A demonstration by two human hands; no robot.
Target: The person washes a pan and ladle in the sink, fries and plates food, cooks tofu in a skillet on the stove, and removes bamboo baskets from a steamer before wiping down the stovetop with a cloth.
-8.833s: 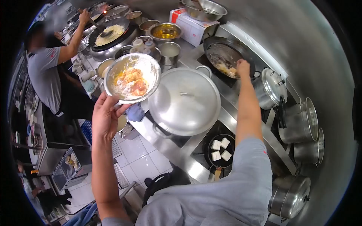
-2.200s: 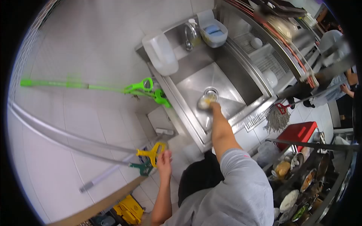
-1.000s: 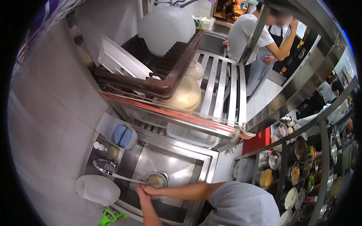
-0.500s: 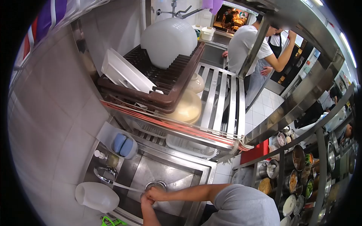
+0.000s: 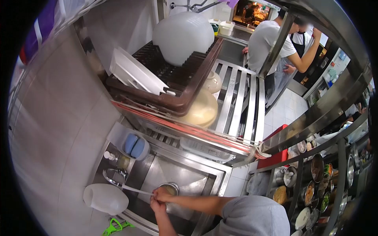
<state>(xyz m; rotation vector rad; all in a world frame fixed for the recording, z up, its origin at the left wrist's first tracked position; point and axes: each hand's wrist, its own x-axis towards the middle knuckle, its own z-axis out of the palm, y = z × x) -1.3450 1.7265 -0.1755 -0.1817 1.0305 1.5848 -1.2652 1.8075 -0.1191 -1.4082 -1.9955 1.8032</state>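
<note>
Both hands are together over the steel sink [image 5: 157,171], at the end of a thin whitish stream that looks like water from the curved tap [image 5: 114,177]. My right hand [image 5: 162,194] reaches in from the right with its fingers curled against the other hand. My left hand [image 5: 156,205] comes up from below, closed and pressed to the right one. Whatever lies between the fingers, if anything, is hidden. Just behind the hands is a round metal rim [image 5: 170,188], perhaps a bowl or the drain strainer, partly covered by my right hand.
Beside the tap are a white jug [image 5: 105,199], a pump bottle [image 5: 110,155] and a tub with blue sponges [image 5: 134,146]. Above stands a slatted rack [image 5: 233,98] with a brown dish tray [image 5: 179,104]. A person in white [image 5: 265,43] stands beyond; food pans [image 5: 303,216] sit right.
The view has shifted, so the scene sits slightly further right. My hands stay together under the stream, with their grip slightly altered; more of the round metal rim shows.
</note>
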